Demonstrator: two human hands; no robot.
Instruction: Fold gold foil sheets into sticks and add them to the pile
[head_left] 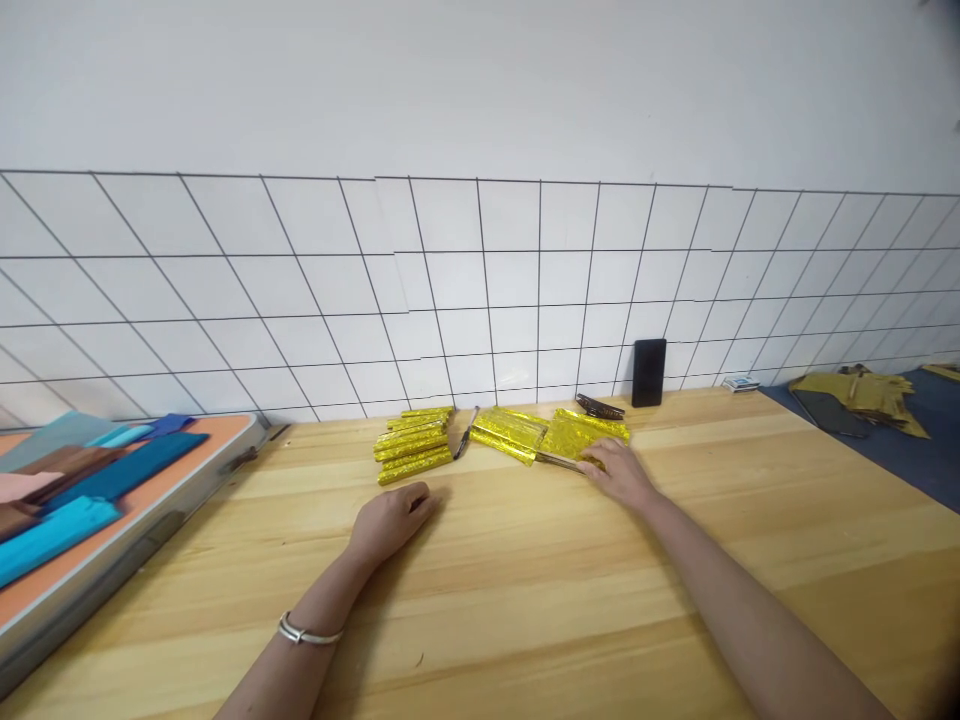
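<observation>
My left hand (391, 522) rests on the wooden table with its fingers curled in, just in front of a stack of shiny gold rolled or folded pieces (412, 452). My right hand (619, 475) is closed on a thin tool (561, 461), whose narrow end points left along the front of a gold sheet (577, 432). Left of that sheet lie more gold strips (508, 433). A dark slender item (463, 438) sits between the strips and the stack. Behind the gold sheet is a dark patterned object (600, 406).
A black phone-like block (649, 373) stands against the tiled wall. Small cards (741, 383) lie to its right. An orange board (161, 487) with coloured folded cloths is at the left. Olive-gold pieces (874, 400) lie on a dark mat (930, 455) at the right.
</observation>
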